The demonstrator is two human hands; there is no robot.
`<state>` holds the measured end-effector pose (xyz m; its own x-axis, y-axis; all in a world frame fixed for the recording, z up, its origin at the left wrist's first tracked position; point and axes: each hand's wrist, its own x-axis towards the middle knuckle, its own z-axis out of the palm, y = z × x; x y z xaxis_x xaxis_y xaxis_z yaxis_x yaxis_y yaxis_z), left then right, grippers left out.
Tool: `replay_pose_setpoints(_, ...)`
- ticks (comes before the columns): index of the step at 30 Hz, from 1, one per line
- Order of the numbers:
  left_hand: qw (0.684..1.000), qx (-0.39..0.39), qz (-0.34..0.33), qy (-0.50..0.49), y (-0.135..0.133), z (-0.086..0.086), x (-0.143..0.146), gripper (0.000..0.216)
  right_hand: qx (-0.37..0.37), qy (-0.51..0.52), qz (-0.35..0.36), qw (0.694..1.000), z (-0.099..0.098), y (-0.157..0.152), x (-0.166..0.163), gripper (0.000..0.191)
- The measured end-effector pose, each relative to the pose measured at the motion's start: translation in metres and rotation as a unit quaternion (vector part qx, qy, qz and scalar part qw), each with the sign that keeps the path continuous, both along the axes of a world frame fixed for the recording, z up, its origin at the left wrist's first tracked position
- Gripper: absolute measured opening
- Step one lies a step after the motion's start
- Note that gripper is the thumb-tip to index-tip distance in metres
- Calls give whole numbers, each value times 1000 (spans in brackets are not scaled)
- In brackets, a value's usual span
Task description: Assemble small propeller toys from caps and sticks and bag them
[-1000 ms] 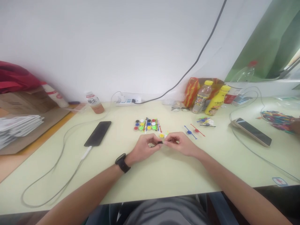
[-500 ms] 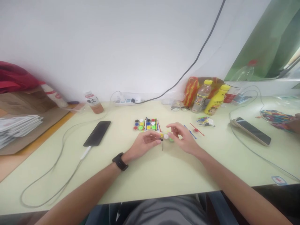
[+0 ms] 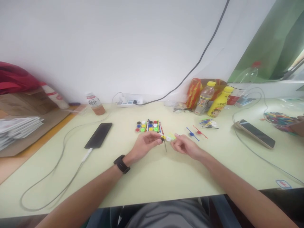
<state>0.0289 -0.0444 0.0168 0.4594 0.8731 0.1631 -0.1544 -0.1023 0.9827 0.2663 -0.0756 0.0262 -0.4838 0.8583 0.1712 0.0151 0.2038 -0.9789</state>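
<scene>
My left hand [image 3: 147,143] has its fingers pinched on a dark spinner arrow [image 3: 166,147], whose thin shaft points toward me. Closed around the end of a light green spinner arrow [image 3: 171,137] is my right hand [image 3: 186,147]; the arrow points left toward the dark one. Between the hands, a small white disc [image 3: 168,139] and a bit of yellow show, partly hidden by fingers. Just beyond my left hand are rows of coloured discs [image 3: 142,125] with several arrows [image 3: 160,126] among them. A blue spinner arrow [image 3: 192,134] and a red spinner arrow [image 3: 199,131] lie right of my right hand.
A small pile of arrow parts [image 3: 209,123] lies farther right. Glasses [image 3: 182,110], a yellow bottle [image 3: 220,102] and a clear bottle [image 3: 205,98] are at the back. One phone [image 3: 98,135] is at left, another [image 3: 256,133] at right. Another person's hand [image 3: 298,126] is by colourful pieces [image 3: 281,118].
My right hand has closed from spread fingers and now has the light green arrow in it. The dark arrow in my left hand has tilted slightly.
</scene>
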Motion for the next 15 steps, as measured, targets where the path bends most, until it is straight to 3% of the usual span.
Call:
replay_pose_setpoints(2,1000,0,-1,-1,0,0,0,26,-18,14,32,999,2,2,3,77)
replay_pose_setpoints(9,999,-29,-12,-21,1,0,0,26,-10,34,-63,997,2,4,0,59)
replay_pose_setpoints(15,990,-124,-24,-65,4,2,-3,33,-6,67,-155,986,5,6,4,56)
